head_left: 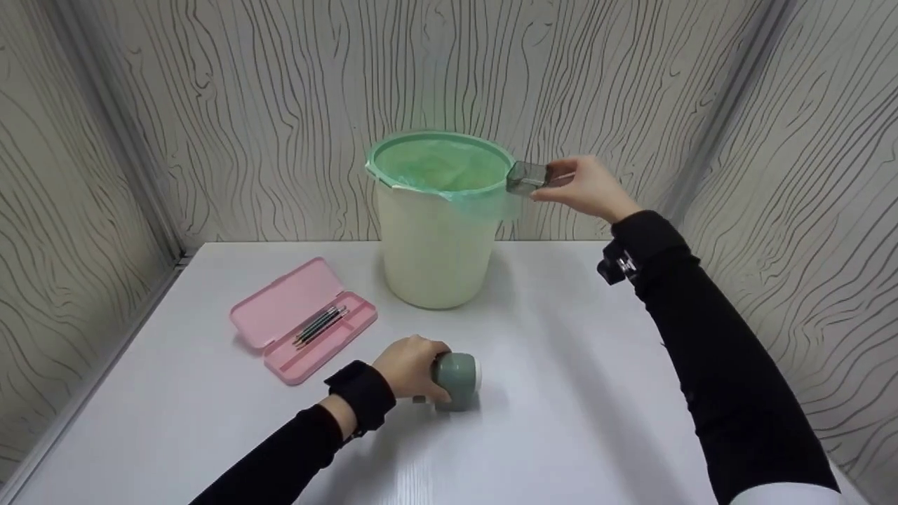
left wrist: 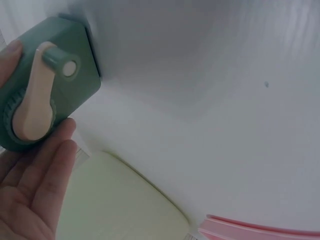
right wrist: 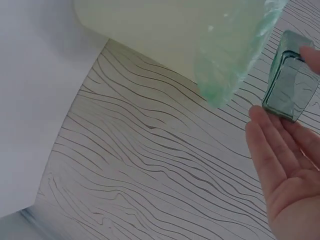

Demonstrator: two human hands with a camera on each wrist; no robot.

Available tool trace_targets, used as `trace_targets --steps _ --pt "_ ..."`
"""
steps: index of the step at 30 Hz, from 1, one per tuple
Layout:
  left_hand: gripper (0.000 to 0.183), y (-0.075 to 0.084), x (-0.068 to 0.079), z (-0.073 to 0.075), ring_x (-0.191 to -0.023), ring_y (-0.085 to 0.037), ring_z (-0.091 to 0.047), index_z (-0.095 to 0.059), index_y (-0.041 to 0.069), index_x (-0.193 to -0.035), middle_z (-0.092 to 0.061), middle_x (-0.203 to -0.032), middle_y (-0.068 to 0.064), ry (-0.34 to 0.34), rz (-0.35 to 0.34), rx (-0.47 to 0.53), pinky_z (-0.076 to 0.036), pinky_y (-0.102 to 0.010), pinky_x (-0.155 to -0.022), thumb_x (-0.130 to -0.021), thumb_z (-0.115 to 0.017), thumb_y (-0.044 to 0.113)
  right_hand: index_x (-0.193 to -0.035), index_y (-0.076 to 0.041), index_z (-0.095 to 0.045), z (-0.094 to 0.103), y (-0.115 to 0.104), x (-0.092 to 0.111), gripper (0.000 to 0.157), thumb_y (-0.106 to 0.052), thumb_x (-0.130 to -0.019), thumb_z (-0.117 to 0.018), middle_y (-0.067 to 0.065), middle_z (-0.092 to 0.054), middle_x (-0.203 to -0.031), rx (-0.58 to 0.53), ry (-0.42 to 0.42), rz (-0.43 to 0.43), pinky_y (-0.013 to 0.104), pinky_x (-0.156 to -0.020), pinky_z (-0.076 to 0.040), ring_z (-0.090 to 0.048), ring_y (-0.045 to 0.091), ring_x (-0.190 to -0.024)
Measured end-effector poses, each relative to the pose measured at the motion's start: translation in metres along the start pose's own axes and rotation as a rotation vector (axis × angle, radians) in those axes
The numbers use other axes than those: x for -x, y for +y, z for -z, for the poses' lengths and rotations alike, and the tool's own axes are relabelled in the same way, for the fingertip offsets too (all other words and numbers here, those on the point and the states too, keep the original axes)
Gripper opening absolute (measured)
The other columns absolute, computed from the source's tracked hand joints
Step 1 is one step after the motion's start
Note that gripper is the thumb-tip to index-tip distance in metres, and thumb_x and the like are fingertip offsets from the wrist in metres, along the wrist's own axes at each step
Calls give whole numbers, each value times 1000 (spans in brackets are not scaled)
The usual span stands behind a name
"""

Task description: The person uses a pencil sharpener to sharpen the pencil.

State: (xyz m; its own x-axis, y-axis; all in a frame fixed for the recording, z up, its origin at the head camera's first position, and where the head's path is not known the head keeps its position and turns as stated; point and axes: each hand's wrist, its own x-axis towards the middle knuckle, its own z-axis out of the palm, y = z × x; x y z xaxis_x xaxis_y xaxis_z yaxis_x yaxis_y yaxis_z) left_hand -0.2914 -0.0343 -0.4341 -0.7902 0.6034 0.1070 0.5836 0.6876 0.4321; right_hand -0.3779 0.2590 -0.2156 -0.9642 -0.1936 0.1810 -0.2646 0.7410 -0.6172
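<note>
My left hand grips a green crank pencil sharpener standing on the table. Its pale crank arm with a green knob shows in the left wrist view, with the thumb on one side and the fingers on the other. Up at the bin's right rim, my right hand pinches a clear, tinted shavings drawer between thumb and fingers. The right wrist view shows this see-through drawer tilted beside the bag's edge. The pale bin is lined with a green plastic bag. Whether the drawer holds shavings, I cannot tell.
An open pink pencil case lies left of the bin, with several dark pencils in its tray. The white table is enclosed by wood-grain patterned panels at the back and both sides.
</note>
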Motion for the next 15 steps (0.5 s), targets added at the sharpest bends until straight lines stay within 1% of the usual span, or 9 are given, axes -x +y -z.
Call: trace_targets --steps 4,5,6,7,9,11,12,14,15 --pt "54 0 0 -1 -90 -16 -72 -73 6 -115 -79 -104 -6 2 6 -4 -59 -30 -81 -71 -95 27 -146 9 -48 -7 -17 -17 67 -22 -92 -74 28 -60 -138 87 69 -7 51 -114 -45 -58 40 -130" --pt "54 1 0 -1 -90 -16 -72 -73 6 -115 -79 -104 -6 0 11 -3 -58 -29 -81 -71 -95 28 -145 9 -48 -10 -20 -21 67 -22 -92 -74 28 -60 -137 118 87 -5 52 -113 -45 -58 40 -128" --pt "53 1 0 -1 -90 -16 -72 -73 6 -114 -79 -104 -6 -2 14 0 -58 -29 -82 -71 -95 28 -141 9 -53 -13 -24 -24 62 -21 -91 -74 28 -62 -133 155 110 -2 50 -109 -47 -59 39 -122" --pt "53 1 0 -1 -90 -16 -72 -73 6 -114 -79 -104 -6 -3 16 0 -58 -29 -82 -71 -95 28 -136 9 -57 -17 -27 -28 56 -21 -91 -74 27 -64 -127 199 132 1 49 -104 -49 -60 38 -115" --pt "53 2 1 -1 -91 -16 -72 -73 6 -114 -79 -104 -6 -5 17 4 -58 -29 -82 -71 -95 28 -129 8 -60 -25 -33 -33 49 -21 -91 -73 26 -63 -122 293 169 7 48 -96 -50 -60 37 -107" --pt "53 3 1 -2 -90 -16 -72 -73 6 -114 -79 -104 -6 -5 16 4 -58 -29 -82 -70 -95 28 -124 7 -61 -31 -38 -39 44 -21 -92 -73 25 -63 -120 397 192 9 48 -91 -51 -60 37 -103" --pt "53 3 1 -2 -90 -15 -72 -73 6 -114 -79 -104 -5 -3 14 4 -58 -29 -82 -70 -95 28 -123 7 -61 -34 -41 -42 43 -21 -92 -73 25 -63 -120 454 200 15 48 -90 -52 -61 38 -102" --pt "53 3 1 -2 -90 -15 -72 -74 6 -114 -79 -104 -5 1 8 -1 -58 -29 -81 -70 -95 27 -129 7 -59 -39 -46 -47 48 -21 -93 -73 26 -61 -129 557 207 35 50 -95 -54 -63 40 -109" --pt "53 4 0 -2 -89 -15 -72 -74 6 -114 -79 -103 -5 3 7 -3 -58 -29 -81 -70 -95 27 -130 7 -59 -42 -48 -49 48 -20 -93 -73 26 -60 -131 605 209 51 50 -96 -55 -64 41 -110"
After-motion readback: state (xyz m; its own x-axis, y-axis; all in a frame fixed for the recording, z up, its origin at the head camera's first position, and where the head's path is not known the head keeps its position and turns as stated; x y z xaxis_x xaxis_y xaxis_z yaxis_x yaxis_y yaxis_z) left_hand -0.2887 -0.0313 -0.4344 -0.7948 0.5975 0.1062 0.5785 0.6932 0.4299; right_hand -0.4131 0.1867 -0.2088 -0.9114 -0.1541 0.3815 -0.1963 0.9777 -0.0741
